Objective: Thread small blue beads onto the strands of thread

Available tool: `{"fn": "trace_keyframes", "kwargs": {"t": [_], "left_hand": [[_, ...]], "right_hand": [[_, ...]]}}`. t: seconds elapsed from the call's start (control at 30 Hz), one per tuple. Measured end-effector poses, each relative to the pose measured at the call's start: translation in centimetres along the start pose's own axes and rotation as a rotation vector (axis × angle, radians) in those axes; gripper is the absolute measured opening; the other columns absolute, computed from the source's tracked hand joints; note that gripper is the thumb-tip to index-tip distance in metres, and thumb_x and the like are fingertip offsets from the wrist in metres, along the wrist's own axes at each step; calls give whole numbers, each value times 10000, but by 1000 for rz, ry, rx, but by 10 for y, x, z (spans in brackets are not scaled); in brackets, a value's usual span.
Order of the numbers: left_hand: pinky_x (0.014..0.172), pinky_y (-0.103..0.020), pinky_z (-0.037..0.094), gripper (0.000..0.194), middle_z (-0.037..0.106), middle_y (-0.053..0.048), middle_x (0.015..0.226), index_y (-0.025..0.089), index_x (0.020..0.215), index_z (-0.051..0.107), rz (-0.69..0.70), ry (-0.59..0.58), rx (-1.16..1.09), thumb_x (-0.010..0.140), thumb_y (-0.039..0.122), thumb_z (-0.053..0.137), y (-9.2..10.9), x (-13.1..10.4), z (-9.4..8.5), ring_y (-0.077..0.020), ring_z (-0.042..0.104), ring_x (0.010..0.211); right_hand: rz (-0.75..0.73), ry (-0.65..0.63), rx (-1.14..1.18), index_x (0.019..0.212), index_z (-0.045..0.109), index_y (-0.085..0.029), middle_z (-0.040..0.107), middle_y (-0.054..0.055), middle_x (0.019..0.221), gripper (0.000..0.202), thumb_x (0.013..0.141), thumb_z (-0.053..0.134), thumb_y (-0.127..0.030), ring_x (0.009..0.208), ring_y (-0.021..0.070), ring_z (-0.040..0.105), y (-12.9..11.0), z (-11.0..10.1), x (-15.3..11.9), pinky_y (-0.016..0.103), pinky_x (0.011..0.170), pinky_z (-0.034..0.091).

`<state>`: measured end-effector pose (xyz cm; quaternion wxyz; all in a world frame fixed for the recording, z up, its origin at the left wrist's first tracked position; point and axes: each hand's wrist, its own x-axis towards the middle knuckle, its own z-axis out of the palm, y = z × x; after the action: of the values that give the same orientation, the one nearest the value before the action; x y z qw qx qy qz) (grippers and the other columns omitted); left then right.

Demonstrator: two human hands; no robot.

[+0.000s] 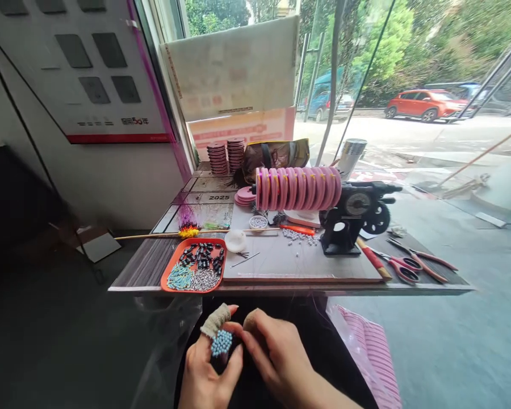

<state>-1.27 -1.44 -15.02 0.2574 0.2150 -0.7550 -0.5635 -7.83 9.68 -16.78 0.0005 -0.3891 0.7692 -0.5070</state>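
Note:
My left hand [208, 369] is closed around a tight bundle with pale blue rounded ends [222, 343], held above my lap. A knitted finger cover [216, 321] wraps my left index finger. Close against the bundle's right side, my right hand [276, 346] has its thumb and fingers pinched together; whatever lies between them is hidden. In front of both hands, on the table, is an orange tray [163, 284] with black pieces [204, 258], turquoise sticks [180, 277] and small silver beads [205, 279].
A hand-cranked machine [357, 207] carries a row of pink discs [298, 188]. Scissors [402, 268], pliers [426, 258] and a red-handled tool [372, 260] lie at the table's right. A thin rod [149, 236] juts past the left edge. Loose pearly beads [300, 236] lie mid-board.

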Motion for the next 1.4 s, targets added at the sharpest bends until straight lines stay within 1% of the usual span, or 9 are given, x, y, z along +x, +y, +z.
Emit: {"fn": "trace_keyframes", "kwargs": {"t": [0.2, 0.3, 0.43, 0.6, 0.7, 0.77, 0.9, 1.17, 1.4], "left_hand": [[608, -252, 468, 319, 637, 5, 646, 281, 1007, 668, 33, -146, 80, 691, 323, 651, 7, 9, -6, -193, 593, 613], [641, -239, 482, 319, 627, 0, 657, 280, 1015, 671, 12, -251, 39, 697, 301, 665, 0, 13, -12, -194, 595, 658], [664, -203, 468, 324, 604, 16, 682, 278, 1014, 647, -70, -176, -156, 694, 303, 693, -10, 15, -13, -151, 555, 667], [572, -178, 422, 301, 508, 47, 603, 227, 965, 640, -320, -30, -530, 679, 291, 708, -3, 20, -5, -92, 431, 567], [662, -228, 459, 305, 586, -12, 706, 159, 876, 667, -584, -45, -787, 580, 216, 707, 0, 22, -4, -131, 507, 696], [700, -240, 465, 323, 619, -46, 796, 136, 824, 673, -665, -40, -860, 501, 111, 669, -1, 21, -5, -156, 534, 780], [700, -220, 462, 314, 609, -14, 785, 156, 802, 661, -623, -65, -805, 520, 20, 650, -4, 17, -4, -122, 531, 750], [696, -240, 479, 200, 573, 24, 737, 165, 750, 603, -547, -70, -753, 599, 80, 703, -5, 13, -1, -108, 542, 686], [642, -229, 437, 263, 610, -30, 745, 124, 837, 607, -693, -75, -836, 576, 96, 599, -9, 15, -1, -128, 536, 707]], "right_hand": [[-100, -41, -102, 694, 381, -213, 533, -16, 599, 201, 884, 331, -252, 477, 99, 460, 7, 4, -3, 200, 484, 331], [-121, -62, -96, 674, 347, -217, 509, -27, 573, 219, 888, 333, -258, 457, 97, 434, 6, 3, -3, 207, 466, 310], [-113, -109, -86, 707, 388, -210, 527, -12, 617, 194, 889, 331, -246, 498, 99, 449, 5, 0, -2, 198, 494, 344], [-80, -63, -101, 755, 445, -194, 531, 3, 653, 174, 882, 329, -170, 548, 107, 465, 5, -7, -4, 199, 530, 391], [-50, 40, -39, 777, 472, -195, 537, -1, 661, 132, 883, 394, -188, 583, 111, 500, 4, -10, -7, 196, 551, 415], [-31, 94, 8, 769, 487, -195, 534, -8, 647, 121, 879, 441, -207, 568, 105, 505, 3, -11, -9, 183, 528, 416], [-13, 118, 111, 731, 500, -190, 509, -27, 601, 147, 873, 474, -216, 511, 84, 482, 0, -10, -11, 157, 483, 404], [19, 148, 168, 736, 525, -178, 524, -26, 609, 124, 856, 499, -200, 512, 78, 481, 0, -9, -14, 144, 483, 409], [30, 150, 159, 732, 524, -182, 523, -28, 604, 127, 855, 498, -206, 505, 81, 470, 2, -9, -13, 150, 478, 407]]}}
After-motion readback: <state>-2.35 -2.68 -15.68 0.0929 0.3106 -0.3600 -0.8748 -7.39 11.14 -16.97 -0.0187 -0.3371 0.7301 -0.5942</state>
